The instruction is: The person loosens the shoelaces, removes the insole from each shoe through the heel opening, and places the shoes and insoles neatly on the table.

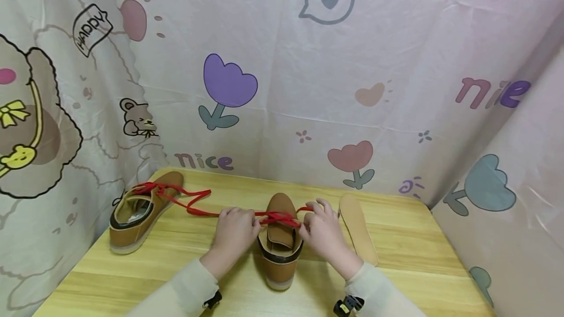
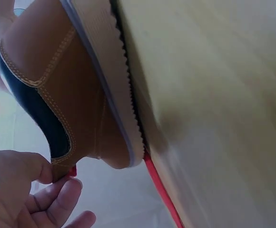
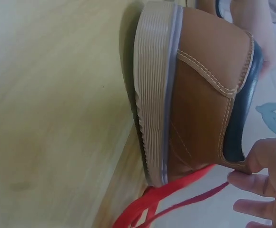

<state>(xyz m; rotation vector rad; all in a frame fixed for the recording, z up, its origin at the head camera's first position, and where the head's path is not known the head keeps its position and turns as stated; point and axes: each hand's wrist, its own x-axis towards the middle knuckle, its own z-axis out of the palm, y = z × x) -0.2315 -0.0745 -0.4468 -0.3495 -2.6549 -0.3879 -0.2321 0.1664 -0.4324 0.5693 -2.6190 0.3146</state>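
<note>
A brown lace-up shoe (image 1: 280, 265) with a dark collar stands on the table, its heel towards me. Red shoelace (image 1: 278, 217) crosses over its upper, and the tongue (image 1: 280, 235) shows behind the crossings. At the left eyelet edge, my left hand (image 1: 234, 231) pinches the shoe flap between thumb and forefinger, as the left wrist view also shows. On the opposite side my right hand (image 1: 323, 234) pinches the other flap of the shoe (image 3: 202, 109). A red lace runs to its forefinger; whether that lace is pinched too is hidden.
To the left stands a second brown shoe (image 1: 143, 231) with red laces, its loose lace ends trailing towards the middle. A tan insole (image 1: 359, 231) lies right of my right hand. Patterned curtains (image 1: 282, 62) hang behind and beside the wooden table (image 1: 410, 263).
</note>
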